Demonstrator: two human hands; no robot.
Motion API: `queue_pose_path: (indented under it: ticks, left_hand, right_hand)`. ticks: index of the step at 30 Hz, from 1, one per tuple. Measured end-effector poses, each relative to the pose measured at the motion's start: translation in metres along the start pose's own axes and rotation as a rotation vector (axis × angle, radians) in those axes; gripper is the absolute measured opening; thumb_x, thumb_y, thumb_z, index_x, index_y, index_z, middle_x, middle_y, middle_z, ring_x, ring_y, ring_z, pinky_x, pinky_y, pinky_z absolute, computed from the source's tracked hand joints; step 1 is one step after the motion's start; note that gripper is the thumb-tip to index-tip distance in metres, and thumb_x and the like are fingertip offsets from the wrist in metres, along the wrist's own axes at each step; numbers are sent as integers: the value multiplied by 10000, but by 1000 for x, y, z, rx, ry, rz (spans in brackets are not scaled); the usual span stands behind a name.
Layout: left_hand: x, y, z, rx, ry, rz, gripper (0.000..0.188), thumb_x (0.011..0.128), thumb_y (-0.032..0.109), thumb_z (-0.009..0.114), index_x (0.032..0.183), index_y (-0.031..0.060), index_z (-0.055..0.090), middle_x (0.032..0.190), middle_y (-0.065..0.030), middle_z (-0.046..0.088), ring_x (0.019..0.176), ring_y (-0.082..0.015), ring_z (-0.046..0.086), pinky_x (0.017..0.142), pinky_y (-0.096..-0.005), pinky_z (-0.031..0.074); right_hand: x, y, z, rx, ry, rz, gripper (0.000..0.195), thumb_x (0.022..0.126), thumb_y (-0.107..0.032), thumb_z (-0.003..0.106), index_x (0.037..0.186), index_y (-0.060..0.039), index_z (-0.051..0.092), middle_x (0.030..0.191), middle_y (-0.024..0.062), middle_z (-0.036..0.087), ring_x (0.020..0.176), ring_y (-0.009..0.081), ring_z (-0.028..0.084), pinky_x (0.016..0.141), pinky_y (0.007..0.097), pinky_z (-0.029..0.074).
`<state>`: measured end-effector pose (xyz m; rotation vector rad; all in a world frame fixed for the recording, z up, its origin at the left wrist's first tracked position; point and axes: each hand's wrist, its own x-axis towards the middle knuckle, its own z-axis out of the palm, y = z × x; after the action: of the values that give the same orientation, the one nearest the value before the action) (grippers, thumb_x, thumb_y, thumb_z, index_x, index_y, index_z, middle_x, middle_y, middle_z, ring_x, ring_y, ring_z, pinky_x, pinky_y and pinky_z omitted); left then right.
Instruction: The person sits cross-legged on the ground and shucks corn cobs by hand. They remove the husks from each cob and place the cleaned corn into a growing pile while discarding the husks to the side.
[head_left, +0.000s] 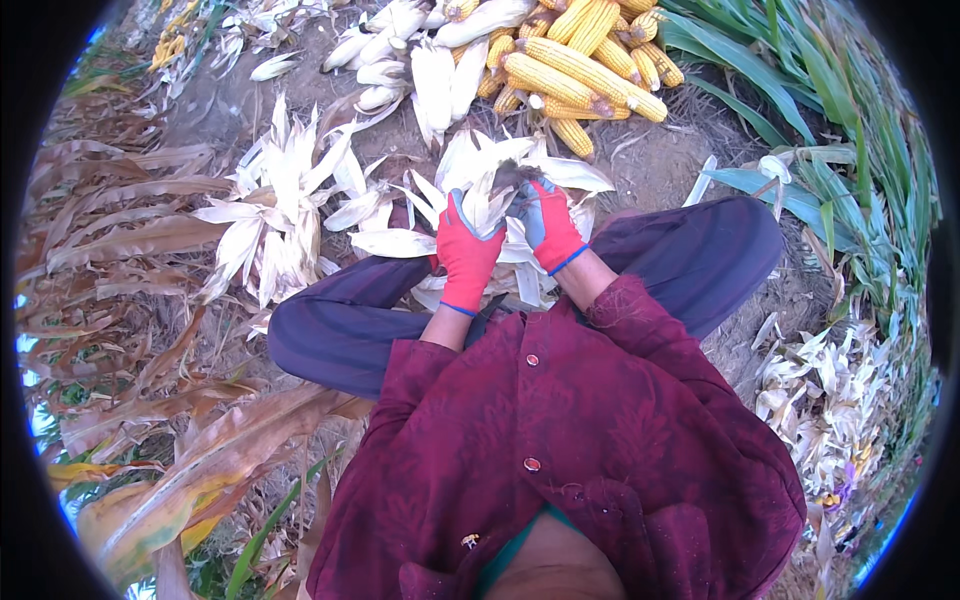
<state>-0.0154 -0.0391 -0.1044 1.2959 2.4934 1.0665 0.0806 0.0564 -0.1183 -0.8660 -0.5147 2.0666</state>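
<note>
An ear of corn in its pale husk (484, 202) is held between my hands above my folded legs. My left hand (471, 244), in a red and grey work glove, grips the husk from the left. With the matching glove on, my right hand (551, 221) has its fingers closed at the ear's upper end, by a tuft of dark corn silk (514, 174). The kernels of this ear are hidden by husk and gloves. Loose pale husks (577, 172) fan out around and beneath both hands.
Beyond my hands lies a heap of bare yellow corn cobs (577, 71), with unhusked ears (386, 56) to its left. A husk pile (281, 202) sits at left. Dry brown corn leaves (142, 210) flank the left side; green stalks (840, 97) border the right.
</note>
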Motion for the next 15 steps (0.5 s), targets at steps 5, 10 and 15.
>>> queue_pose_path:
  ticks: [5, 10, 15]
  left_hand:
    - [3, -4, -5, -1069, -331, -355, 866, 683, 94, 782, 1400, 15, 302, 1297, -129, 493, 1169, -222, 513, 982, -346, 434]
    - [8, 15, -32, -1478, -479, -408, 758, 795, 25, 661, 1435, 55, 256, 1339, -84, 461, 1208, -203, 483, 999, -312, 420]
    - [14, 50, -60, -1653, -418, -443, 658, 815, 109, 698, 1376, 40, 361, 1278, -100, 527, 1109, -176, 549, 911, -283, 459]
  right_hand:
    - [16, 18, -23, 619, -316, 311, 151, 975, -235, 498, 979, -109, 583, 848, 35, 609, 744, 179, 589, 712, 336, 510]
    - [-24, -27, 37, 533, -77, 336, 214, 978, -271, 493, 1002, -91, 608, 951, 49, 659, 900, 205, 634, 824, 352, 527]
    - [-30, -60, 57, 623, -40, 347, 240, 978, -306, 496, 868, -110, 581, 792, 26, 629, 697, 173, 610, 619, 301, 524]
